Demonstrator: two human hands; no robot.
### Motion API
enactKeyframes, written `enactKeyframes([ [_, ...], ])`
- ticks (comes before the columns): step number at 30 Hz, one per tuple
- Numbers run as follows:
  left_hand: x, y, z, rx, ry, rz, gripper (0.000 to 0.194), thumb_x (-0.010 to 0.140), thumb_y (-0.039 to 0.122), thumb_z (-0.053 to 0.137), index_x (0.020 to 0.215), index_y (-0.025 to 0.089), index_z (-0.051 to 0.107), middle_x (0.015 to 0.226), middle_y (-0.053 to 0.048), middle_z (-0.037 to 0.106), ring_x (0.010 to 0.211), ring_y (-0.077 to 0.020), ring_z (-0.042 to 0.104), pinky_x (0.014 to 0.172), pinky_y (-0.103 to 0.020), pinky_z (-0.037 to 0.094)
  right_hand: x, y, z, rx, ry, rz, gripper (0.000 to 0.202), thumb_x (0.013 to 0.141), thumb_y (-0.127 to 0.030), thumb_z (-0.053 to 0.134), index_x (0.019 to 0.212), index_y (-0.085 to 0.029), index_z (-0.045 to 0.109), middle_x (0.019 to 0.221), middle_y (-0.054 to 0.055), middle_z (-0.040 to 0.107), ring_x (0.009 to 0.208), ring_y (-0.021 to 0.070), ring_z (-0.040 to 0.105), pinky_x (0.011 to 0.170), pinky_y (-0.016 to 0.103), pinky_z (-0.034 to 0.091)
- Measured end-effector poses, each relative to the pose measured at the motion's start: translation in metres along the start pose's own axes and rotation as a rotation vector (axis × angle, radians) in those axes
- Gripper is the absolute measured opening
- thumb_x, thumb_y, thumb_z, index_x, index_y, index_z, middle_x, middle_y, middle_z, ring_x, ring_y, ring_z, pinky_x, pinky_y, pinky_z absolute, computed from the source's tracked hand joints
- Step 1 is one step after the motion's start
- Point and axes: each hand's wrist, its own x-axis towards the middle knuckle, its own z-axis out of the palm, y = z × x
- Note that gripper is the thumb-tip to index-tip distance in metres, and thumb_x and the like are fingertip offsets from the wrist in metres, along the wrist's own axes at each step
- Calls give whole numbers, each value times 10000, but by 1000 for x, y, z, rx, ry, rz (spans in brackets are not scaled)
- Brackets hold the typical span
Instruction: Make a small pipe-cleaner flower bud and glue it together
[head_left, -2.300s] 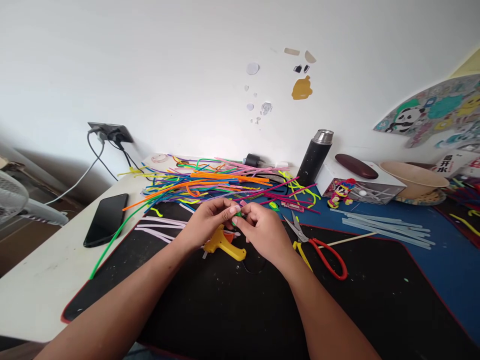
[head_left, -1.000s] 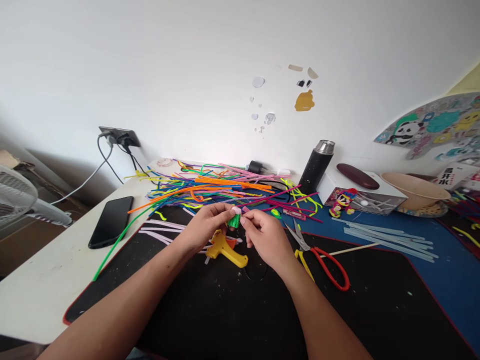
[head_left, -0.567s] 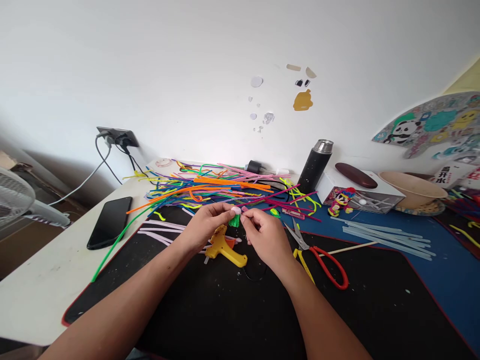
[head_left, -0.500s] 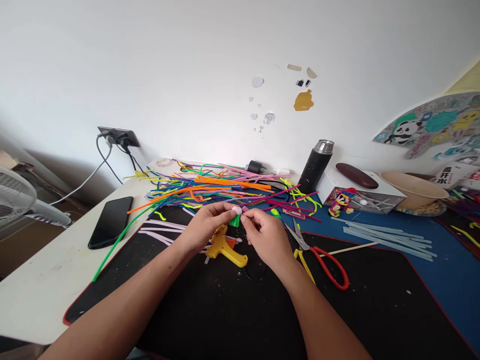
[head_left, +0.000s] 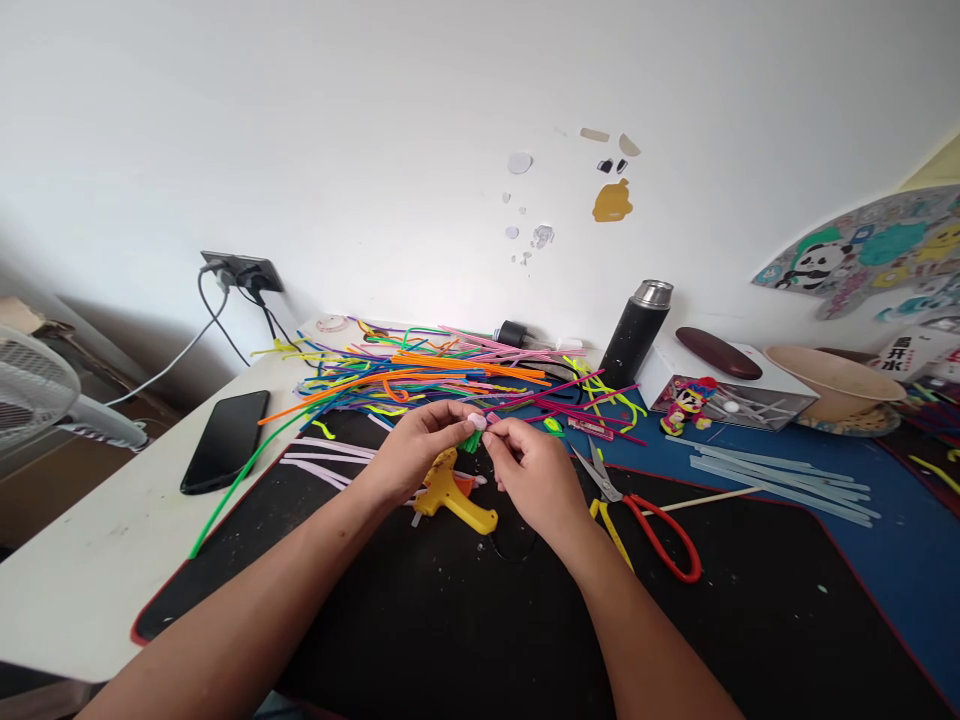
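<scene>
My left hand (head_left: 420, 445) is closed, its thumb and fingers pinching a small fuzzy pipe-cleaner piece (head_left: 474, 438), pale pinkish-white on top and green below. Right beside it, my right hand (head_left: 531, 470) is closed too, fingertips pressed together against the edge of the piece. Whatever sits between those right fingertips is too small to make out. Under my hands a yellow glue gun (head_left: 461, 508) lies on the black mat (head_left: 450, 620). Red-handled scissors (head_left: 611, 490) rest with parted blades to the right of my right hand.
A heap of coloured pipe cleaners (head_left: 427, 372) spreads behind my hands. Further right stand a black thermos (head_left: 636, 335) and a small figurine (head_left: 686, 405), with glue sticks (head_left: 787, 485) before them. A phone (head_left: 225, 440) lies at left, near a fan (head_left: 34, 380).
The view has shifted slightly, so everything appears a little further right. Both hands keep their grip around the small piece, with only a slight shift of the fingers.
</scene>
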Motion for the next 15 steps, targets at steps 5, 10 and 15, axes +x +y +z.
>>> enactKeyframes([
  [5,1,1,2,-60,10,9,299,754,382,930,944,192,799,959,-38,777,926,-177,687,887,-280,506,0,2,1,15,9,-11,216,1009,-393,541,939,-240,677,609,-26,637,535,176,612,567,278,438],
  [10,0,-1,0,-32,19,30,306,764,391,925,942,186,782,944,-39,763,922,-180,681,887,-285,503,0,2,1,36,21,-15,239,1008,-410,547,918,-235,681,616,-24,637,521,169,605,557,278,437],
  [15,0,-2,-3,49,41,61,323,779,415,909,961,191,763,941,-35,747,914,-188,675,871,-299,507,0,1,-1,45,55,12,270,999,-434,551,986,-227,724,633,-9,650,545,183,625,561,288,455],
])
